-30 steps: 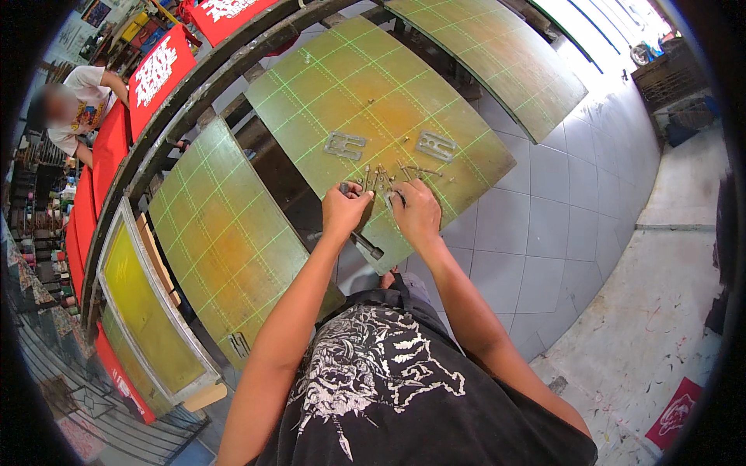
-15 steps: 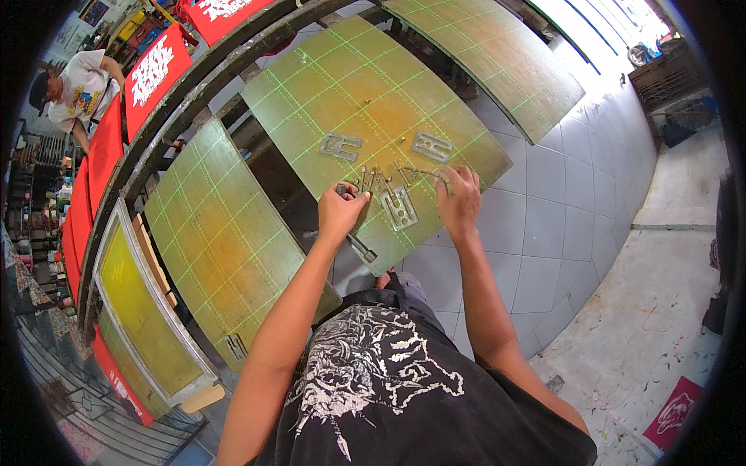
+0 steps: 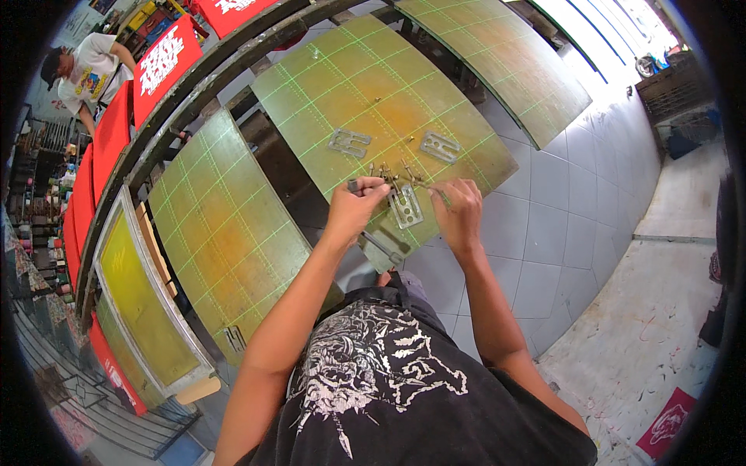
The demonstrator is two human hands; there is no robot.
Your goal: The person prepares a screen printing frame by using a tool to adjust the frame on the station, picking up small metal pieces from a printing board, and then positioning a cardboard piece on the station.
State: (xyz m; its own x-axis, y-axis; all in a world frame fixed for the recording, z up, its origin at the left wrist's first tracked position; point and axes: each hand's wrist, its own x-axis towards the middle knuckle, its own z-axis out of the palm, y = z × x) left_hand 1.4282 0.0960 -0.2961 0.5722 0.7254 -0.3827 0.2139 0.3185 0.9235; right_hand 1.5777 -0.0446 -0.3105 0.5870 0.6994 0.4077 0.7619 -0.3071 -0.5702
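Note:
My left hand (image 3: pixel 351 210) is closed around a long dark socket wrench (image 3: pixel 385 250), its fingertips over a pile of small bolts (image 3: pixel 396 170) on a green gridded board (image 3: pixel 307 93); whether it also pinches a bolt I cannot make out. To its right, my right hand (image 3: pixel 458 210) pinches a thin metal rod (image 3: pixel 423 185) at the pile's right. Between both hands lies a slotted metal plate with holes (image 3: pixel 405 206). Two similar plates rest higher on the board, one left (image 3: pixel 350 142) and one right (image 3: pixel 439 147).
Neighbouring boards (image 3: pixel 210 233) (image 3: pixel 497 62) flank this one on a dark rack (image 3: pixel 202 85). A yellow framed screen (image 3: pixel 140 287) stands at left. Beyond red printed pieces (image 3: pixel 163 66), a co-worker (image 3: pixel 89 74) in a white shirt leans over. Tiled floor (image 3: pixel 559 225) shows at right.
My right hand left the slotted plate, uncovering it, and moved right onto the rod. My left hand, still on the wrench, has shifted right and up toward the pile.

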